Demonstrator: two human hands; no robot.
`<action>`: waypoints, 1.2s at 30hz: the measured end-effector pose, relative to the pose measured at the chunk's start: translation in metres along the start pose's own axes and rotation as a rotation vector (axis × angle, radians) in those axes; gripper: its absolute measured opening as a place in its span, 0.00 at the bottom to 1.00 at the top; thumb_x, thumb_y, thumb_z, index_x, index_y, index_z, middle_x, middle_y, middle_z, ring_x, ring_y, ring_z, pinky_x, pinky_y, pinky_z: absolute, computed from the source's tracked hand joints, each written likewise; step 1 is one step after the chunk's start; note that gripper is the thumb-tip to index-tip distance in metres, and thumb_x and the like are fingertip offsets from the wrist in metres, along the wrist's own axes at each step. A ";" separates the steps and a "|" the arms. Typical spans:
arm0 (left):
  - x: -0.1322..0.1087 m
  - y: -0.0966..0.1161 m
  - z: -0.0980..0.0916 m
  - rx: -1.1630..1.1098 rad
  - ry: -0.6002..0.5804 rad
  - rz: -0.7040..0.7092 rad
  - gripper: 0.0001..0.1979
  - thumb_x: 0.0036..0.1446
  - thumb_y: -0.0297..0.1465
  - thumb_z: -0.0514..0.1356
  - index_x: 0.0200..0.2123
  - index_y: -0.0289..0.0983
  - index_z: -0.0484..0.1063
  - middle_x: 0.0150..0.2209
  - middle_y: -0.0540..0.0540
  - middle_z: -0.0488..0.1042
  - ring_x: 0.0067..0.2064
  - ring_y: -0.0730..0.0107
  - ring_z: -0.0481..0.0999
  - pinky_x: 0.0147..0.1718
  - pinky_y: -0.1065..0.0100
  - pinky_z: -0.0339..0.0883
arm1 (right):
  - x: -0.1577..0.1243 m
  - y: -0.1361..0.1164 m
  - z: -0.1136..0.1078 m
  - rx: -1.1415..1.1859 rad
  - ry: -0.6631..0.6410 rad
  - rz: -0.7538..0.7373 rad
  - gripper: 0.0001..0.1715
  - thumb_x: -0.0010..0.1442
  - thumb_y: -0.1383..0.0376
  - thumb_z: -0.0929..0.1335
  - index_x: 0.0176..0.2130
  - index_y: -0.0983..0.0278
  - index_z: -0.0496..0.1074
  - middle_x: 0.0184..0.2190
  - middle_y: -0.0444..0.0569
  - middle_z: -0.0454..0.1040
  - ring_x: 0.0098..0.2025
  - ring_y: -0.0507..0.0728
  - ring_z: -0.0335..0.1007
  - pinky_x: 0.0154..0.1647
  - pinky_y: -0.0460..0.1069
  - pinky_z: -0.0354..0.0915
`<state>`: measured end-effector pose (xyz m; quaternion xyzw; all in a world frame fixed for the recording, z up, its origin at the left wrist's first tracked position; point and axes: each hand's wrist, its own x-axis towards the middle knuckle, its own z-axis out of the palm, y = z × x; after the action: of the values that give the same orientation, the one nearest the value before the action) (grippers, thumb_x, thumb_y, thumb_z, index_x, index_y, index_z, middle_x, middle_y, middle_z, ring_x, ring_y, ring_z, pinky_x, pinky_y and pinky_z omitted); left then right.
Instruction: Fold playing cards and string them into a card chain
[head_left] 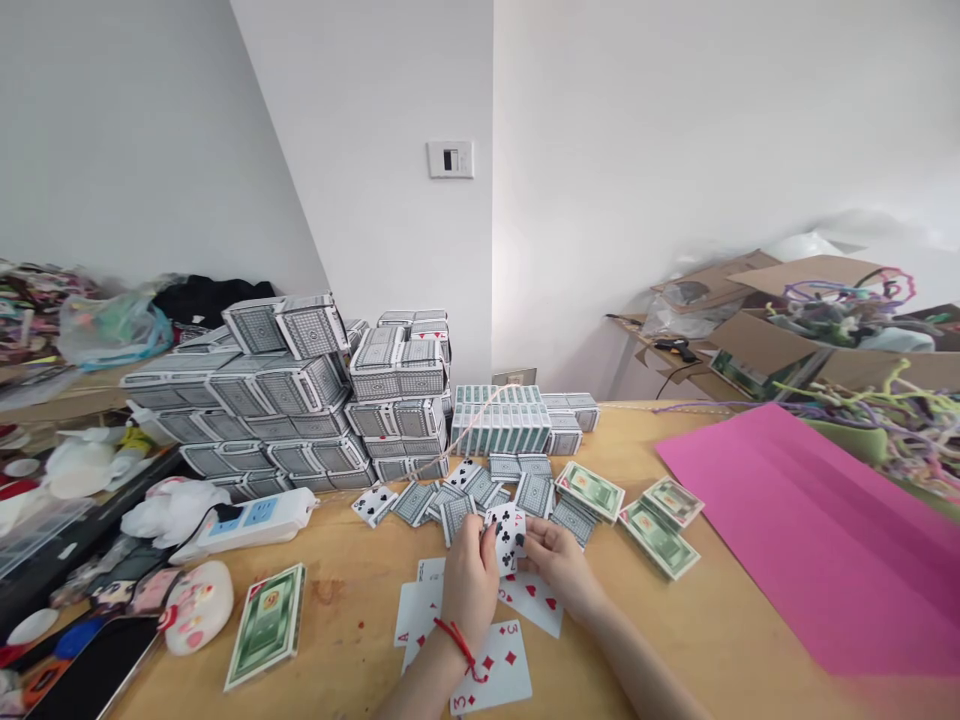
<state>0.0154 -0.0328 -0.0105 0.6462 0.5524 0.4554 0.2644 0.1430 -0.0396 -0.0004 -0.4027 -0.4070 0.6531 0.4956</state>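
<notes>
My left hand (470,582), with a red string bracelet at the wrist, grips a small bunch of playing cards (506,535) from the left. My right hand (561,565) pinches the same cards from the right, and a black club card faces me at the front. Below my hands, several face-up cards lie on the wooden table (352,625), among them a three of diamonds (491,668) and a card with red hearts (534,603). Just ahead, blue-backed cards (457,500) lie scattered. A lone black-suited card (373,505) sits left of them.
Boxed card decks (300,400) are piled high at the back. Green banknote-printed packs (590,491) lie right, with another (266,625) at left. A pink sheet (810,530) covers the right of the table. A white power strip (244,530) and soft toys crowd the left.
</notes>
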 end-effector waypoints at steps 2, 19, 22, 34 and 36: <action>-0.001 0.000 0.000 0.019 -0.014 0.033 0.09 0.56 0.34 0.48 0.24 0.40 0.57 0.23 0.50 0.62 0.28 0.65 0.64 0.27 0.68 0.54 | 0.001 0.002 0.000 -0.030 0.019 -0.018 0.20 0.46 0.53 0.69 0.35 0.65 0.71 0.28 0.49 0.75 0.30 0.57 0.71 0.33 0.51 0.66; 0.000 0.000 -0.007 0.002 -0.076 0.000 0.09 0.56 0.33 0.48 0.23 0.41 0.54 0.18 0.53 0.56 0.20 0.68 0.59 0.22 0.69 0.46 | -0.003 0.003 -0.002 -0.278 0.015 -0.098 0.18 0.51 0.52 0.64 0.29 0.65 0.70 0.24 0.47 0.73 0.27 0.56 0.69 0.29 0.48 0.64; 0.005 -0.003 -0.013 -0.029 -0.115 -0.034 0.10 0.57 0.34 0.46 0.24 0.41 0.50 0.20 0.55 0.53 0.21 0.70 0.56 0.22 0.71 0.47 | -0.002 -0.006 -0.008 -0.032 -0.135 0.022 0.19 0.51 0.52 0.65 0.32 0.66 0.72 0.25 0.48 0.74 0.29 0.57 0.70 0.33 0.51 0.65; -0.003 0.006 -0.013 -0.168 -0.277 0.017 0.10 0.58 0.32 0.45 0.25 0.40 0.50 0.20 0.56 0.50 0.21 0.75 0.52 0.21 0.73 0.47 | 0.001 0.005 -0.014 0.059 -0.034 0.086 0.19 0.40 0.56 0.73 0.23 0.66 0.66 0.17 0.41 0.67 0.18 0.48 0.60 0.21 0.43 0.56; -0.005 0.008 -0.012 -0.163 -0.278 0.021 0.09 0.59 0.32 0.45 0.26 0.40 0.51 0.20 0.56 0.52 0.21 0.74 0.53 0.20 0.73 0.48 | 0.002 0.009 -0.014 0.015 0.007 0.057 0.21 0.40 0.55 0.73 0.21 0.65 0.63 0.15 0.38 0.63 0.15 0.46 0.54 0.17 0.42 0.51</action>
<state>0.0093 -0.0413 0.0003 0.6850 0.4650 0.4077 0.3851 0.1523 -0.0371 -0.0137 -0.4128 -0.3886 0.6685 0.4813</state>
